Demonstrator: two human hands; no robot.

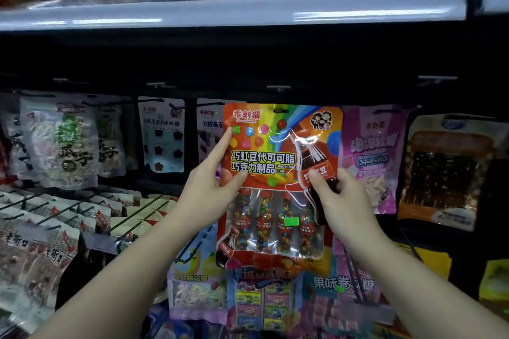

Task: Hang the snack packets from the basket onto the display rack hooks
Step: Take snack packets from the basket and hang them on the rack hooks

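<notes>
Hanging is the step in hand: the display rack [248, 69] fills the view, its upper row of hooks carrying a white packet [162, 135] to the left, a purple packet [371, 157] to the right and a dark orange packet [443, 170] further right. Lower rows hold more packets, some blurred. The basket is not in view, so its contents cannot be told.

The candy packet [278, 181], bright orange with a clear window showing small bottle-shaped tubes of coloured sweets, is held upright against the rack, between the white and purple packets. Its hang slot [281, 111] sits at the top edge, level with the neighbouring packets' tops. Whether a hook already passes through the slot cannot be told.

The left hand [212, 187] pinches the packet's left edge, thumb on the front and forefinger stretched up along the side. The right hand [341, 195] grips the right edge, thumb on the front, fingers curled behind.

Judged next move: align the slot with the hook tip, push the packet back along the hook, then release both hands
</notes>
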